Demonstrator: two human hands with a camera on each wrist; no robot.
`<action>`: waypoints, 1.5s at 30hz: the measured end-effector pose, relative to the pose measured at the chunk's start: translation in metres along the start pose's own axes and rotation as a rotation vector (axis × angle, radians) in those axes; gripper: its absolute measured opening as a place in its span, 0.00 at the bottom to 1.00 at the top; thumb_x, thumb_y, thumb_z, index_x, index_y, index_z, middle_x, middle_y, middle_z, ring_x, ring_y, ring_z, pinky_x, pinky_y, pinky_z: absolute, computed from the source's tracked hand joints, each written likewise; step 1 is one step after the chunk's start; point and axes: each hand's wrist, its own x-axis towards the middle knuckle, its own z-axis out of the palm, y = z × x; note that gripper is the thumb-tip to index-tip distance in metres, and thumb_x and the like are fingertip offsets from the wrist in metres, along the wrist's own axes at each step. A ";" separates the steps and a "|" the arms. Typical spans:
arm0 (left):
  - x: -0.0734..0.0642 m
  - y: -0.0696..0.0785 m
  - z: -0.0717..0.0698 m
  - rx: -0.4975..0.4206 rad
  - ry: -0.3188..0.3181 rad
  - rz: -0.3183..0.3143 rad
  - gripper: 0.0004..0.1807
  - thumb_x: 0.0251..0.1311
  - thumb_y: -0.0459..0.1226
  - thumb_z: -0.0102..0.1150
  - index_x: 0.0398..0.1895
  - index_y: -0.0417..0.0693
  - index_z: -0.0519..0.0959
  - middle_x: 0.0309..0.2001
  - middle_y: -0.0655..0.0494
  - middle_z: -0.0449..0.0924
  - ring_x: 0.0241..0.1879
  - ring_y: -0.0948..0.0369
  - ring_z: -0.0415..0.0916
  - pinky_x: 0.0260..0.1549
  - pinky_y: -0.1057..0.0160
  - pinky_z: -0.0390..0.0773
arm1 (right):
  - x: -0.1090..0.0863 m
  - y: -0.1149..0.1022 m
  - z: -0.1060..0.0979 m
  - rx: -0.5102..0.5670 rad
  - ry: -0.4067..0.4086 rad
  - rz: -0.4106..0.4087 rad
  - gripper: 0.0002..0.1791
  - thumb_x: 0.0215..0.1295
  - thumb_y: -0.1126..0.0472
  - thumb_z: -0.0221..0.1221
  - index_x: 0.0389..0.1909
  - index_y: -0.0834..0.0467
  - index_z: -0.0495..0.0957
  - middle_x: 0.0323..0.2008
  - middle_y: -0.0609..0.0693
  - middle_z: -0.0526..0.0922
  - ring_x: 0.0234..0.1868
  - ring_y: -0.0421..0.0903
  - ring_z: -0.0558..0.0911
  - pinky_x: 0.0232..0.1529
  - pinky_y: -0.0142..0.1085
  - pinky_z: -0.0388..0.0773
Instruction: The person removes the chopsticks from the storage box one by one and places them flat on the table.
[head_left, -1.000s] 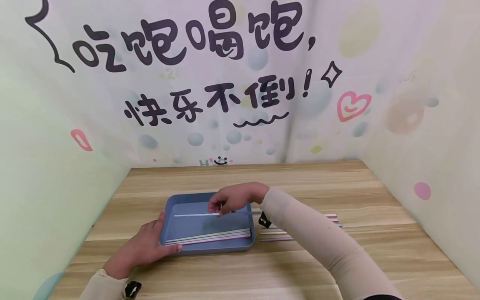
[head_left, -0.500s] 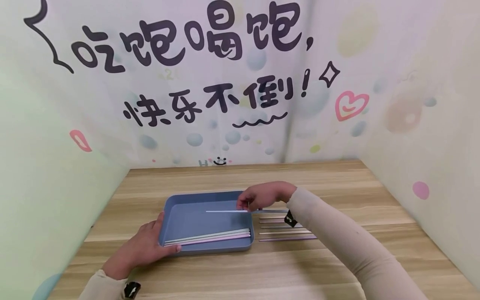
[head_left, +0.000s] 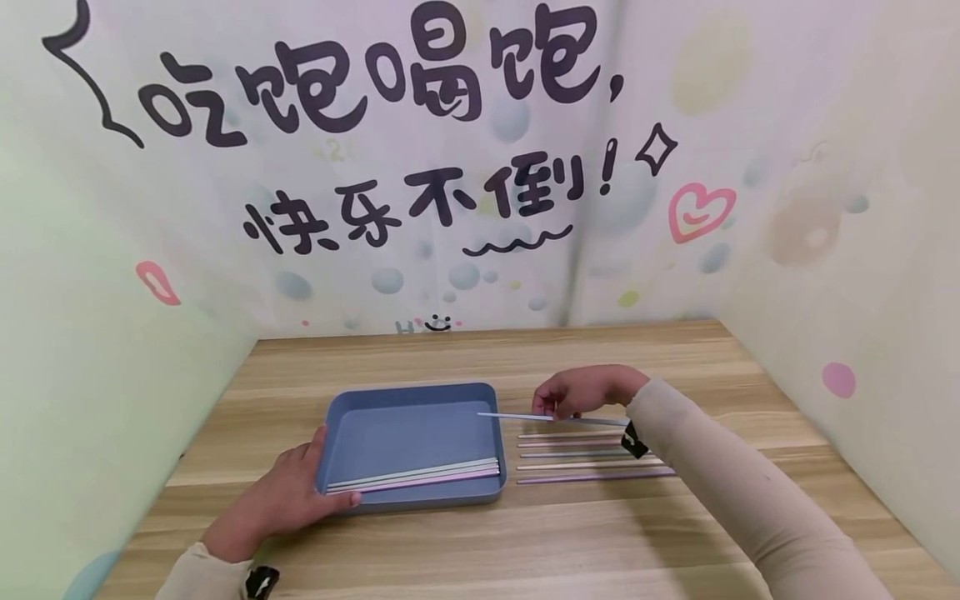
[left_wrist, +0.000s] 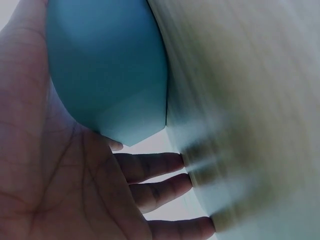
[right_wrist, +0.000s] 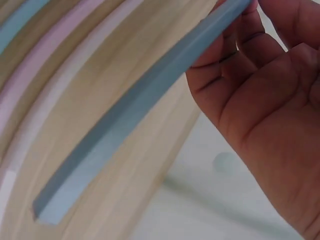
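Seemingly at the step of transferring one blue stick between the tray and the row of sticks on the table. Pinched in the fingertips of the right hand, held nearly level above the table, with left end appearing across the tray's right rim. Resting the left hand on the tray's near left corner, with fingers spread. Next, probably needing steady lowering and gentle release, without brushing the row of sticks. To the eye: slim, straight, grey-blue, with flat faces and a blunt end.
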 end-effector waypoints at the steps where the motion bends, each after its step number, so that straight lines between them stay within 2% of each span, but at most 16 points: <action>1: 0.000 0.000 0.000 -0.001 -0.002 -0.002 0.67 0.52 0.66 0.63 0.73 0.23 0.44 0.62 0.17 0.61 0.61 0.28 0.62 0.55 0.35 0.67 | -0.002 0.004 -0.001 0.006 0.004 0.017 0.14 0.63 0.75 0.54 0.46 0.61 0.78 0.33 0.49 0.74 0.33 0.45 0.71 0.34 0.38 0.69; 8: 0.000 0.000 0.000 0.007 -0.010 -0.012 0.67 0.52 0.67 0.63 0.74 0.23 0.43 0.62 0.17 0.60 0.62 0.28 0.61 0.55 0.35 0.68 | -0.011 0.027 -0.003 0.019 0.047 0.080 0.15 0.59 0.78 0.53 0.43 0.60 0.78 0.31 0.48 0.73 0.32 0.45 0.70 0.33 0.36 0.67; 18: 0.001 0.001 0.000 0.006 0.003 0.005 0.67 0.52 0.66 0.63 0.73 0.22 0.44 0.62 0.17 0.61 0.61 0.29 0.62 0.55 0.36 0.68 | -0.011 0.051 0.003 -0.023 0.067 -0.036 0.15 0.57 0.78 0.52 0.43 0.63 0.78 0.31 0.46 0.75 0.32 0.40 0.71 0.36 0.32 0.68; 24: 0.002 0.001 -0.002 0.012 0.007 0.011 0.67 0.51 0.66 0.64 0.73 0.23 0.44 0.61 0.17 0.62 0.61 0.29 0.63 0.55 0.36 0.68 | -0.012 0.052 0.005 -0.115 0.091 -0.065 0.16 0.56 0.79 0.51 0.41 0.60 0.78 0.29 0.44 0.74 0.31 0.38 0.71 0.35 0.31 0.69; 29: 0.002 0.000 -0.001 0.015 0.015 0.021 0.66 0.51 0.64 0.65 0.73 0.22 0.44 0.61 0.17 0.62 0.60 0.29 0.63 0.55 0.36 0.68 | -0.014 0.050 0.006 -0.150 0.114 -0.060 0.17 0.55 0.79 0.51 0.39 0.59 0.78 0.27 0.44 0.73 0.29 0.38 0.70 0.34 0.31 0.68; 35: 0.002 0.000 0.000 0.014 0.008 0.016 0.66 0.52 0.65 0.64 0.73 0.23 0.44 0.61 0.18 0.62 0.61 0.29 0.63 0.55 0.36 0.68 | -0.015 0.054 0.007 -0.138 0.140 -0.006 0.18 0.54 0.80 0.50 0.38 0.57 0.78 0.27 0.45 0.73 0.30 0.39 0.70 0.35 0.32 0.68; 45: 0.002 -0.001 0.002 0.008 0.017 0.010 0.67 0.51 0.66 0.64 0.73 0.23 0.45 0.61 0.18 0.62 0.61 0.29 0.63 0.55 0.36 0.68 | -0.015 0.054 0.008 -0.121 0.140 0.001 0.19 0.50 0.81 0.49 0.37 0.58 0.78 0.28 0.45 0.73 0.31 0.40 0.71 0.34 0.32 0.68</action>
